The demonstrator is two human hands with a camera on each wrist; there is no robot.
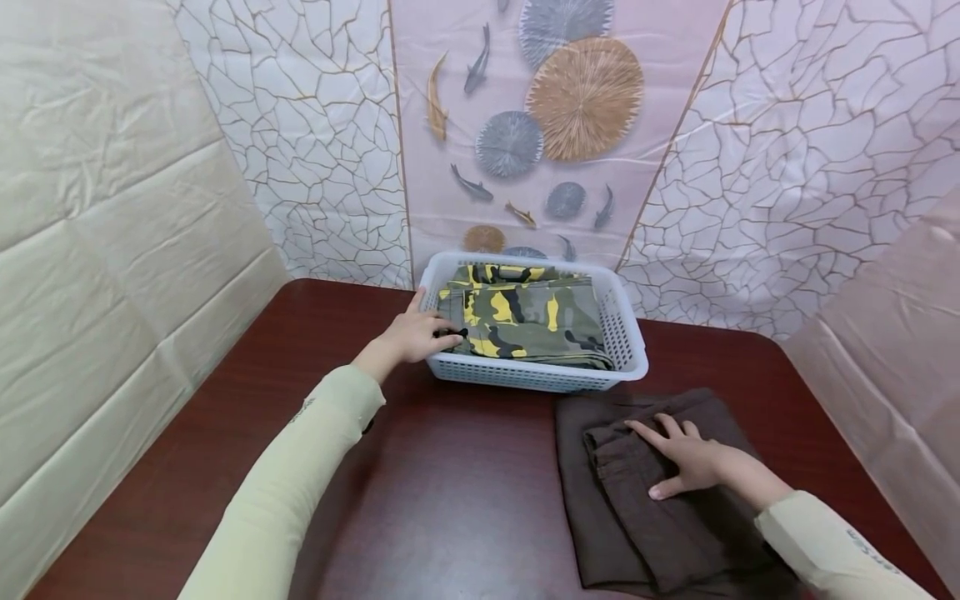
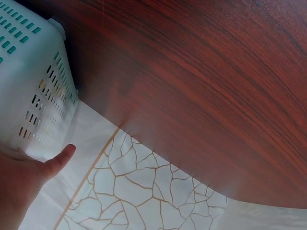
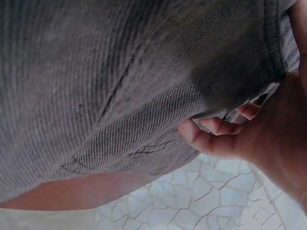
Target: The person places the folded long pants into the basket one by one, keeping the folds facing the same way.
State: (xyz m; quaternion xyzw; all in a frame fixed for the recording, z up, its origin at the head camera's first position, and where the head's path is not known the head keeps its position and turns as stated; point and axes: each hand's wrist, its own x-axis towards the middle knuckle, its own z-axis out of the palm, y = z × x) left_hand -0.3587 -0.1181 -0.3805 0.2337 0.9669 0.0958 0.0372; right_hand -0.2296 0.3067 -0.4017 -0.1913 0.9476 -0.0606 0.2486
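White slotted basket (image 1: 628, 350) sat at the back of the dark wood surface (image 1: 450, 483), against the patterned wall. Inside it lay folded camouflage clothing (image 1: 525, 321), green with yellow and black patches, filling the basket nearly to the rim. My left hand (image 1: 416, 333) gripped the basket's left rim, fingers curled over the edge and thumb outside against the wall. In front of the basket, toward its right end, lay folded dark brown trousers (image 1: 645, 517), long axis running from the basket back toward me, waistband end nearest the basket. My right hand (image 1: 686, 462) rested flat on them, fingers relaxed, grasping nothing. Sleeve print was too small to read.
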